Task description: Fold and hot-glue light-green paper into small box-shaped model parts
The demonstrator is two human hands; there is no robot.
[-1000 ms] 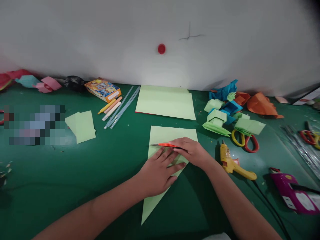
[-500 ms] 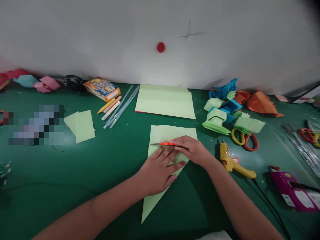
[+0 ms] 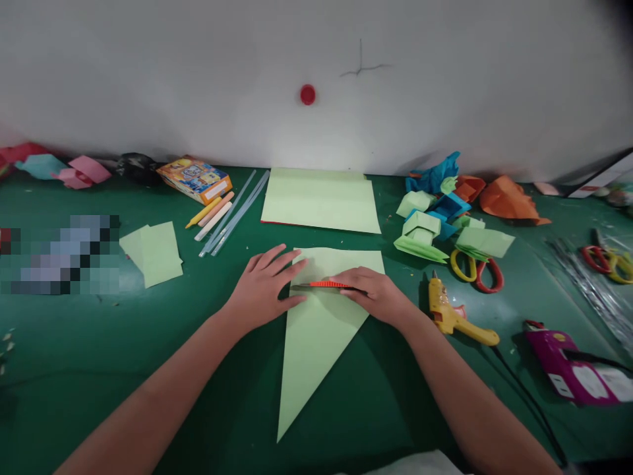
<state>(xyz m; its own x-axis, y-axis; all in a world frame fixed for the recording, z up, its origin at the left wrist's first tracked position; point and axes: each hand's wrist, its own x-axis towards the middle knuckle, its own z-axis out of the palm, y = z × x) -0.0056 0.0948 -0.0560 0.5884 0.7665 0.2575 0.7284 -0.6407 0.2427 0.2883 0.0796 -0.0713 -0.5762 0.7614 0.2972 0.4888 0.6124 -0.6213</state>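
In front of me lies a light green sheet of paper [image 3: 324, 343], folded so that it narrows to a point toward me. My right hand [image 3: 373, 293] is closed around the dark end of a slim pointed tool with a red ridged grip [image 3: 326, 284]. This tool lies crosswise over the paper, its tip toward the left edge; whether it is a craft knife or tweezers I cannot make out. My left hand [image 3: 267, 290] is open with fingers spread, its fingertips over the paper's left edge around the tool's tip.
Behind the paper lies a light green stack of sheets [image 3: 321, 201]. A yellow glue gun [image 3: 457, 316], scissors [image 3: 475, 269] and folded paper pieces [image 3: 420, 231] are on the right. Left are small green sheets [image 3: 161, 254], glue sticks [image 3: 235, 214] and an orange box [image 3: 195, 179].
My left hand has lifted off the middle of the paper and moved left and away from me to its edge. My right hand still holds the red-gripped tool. The view has shifted slightly.
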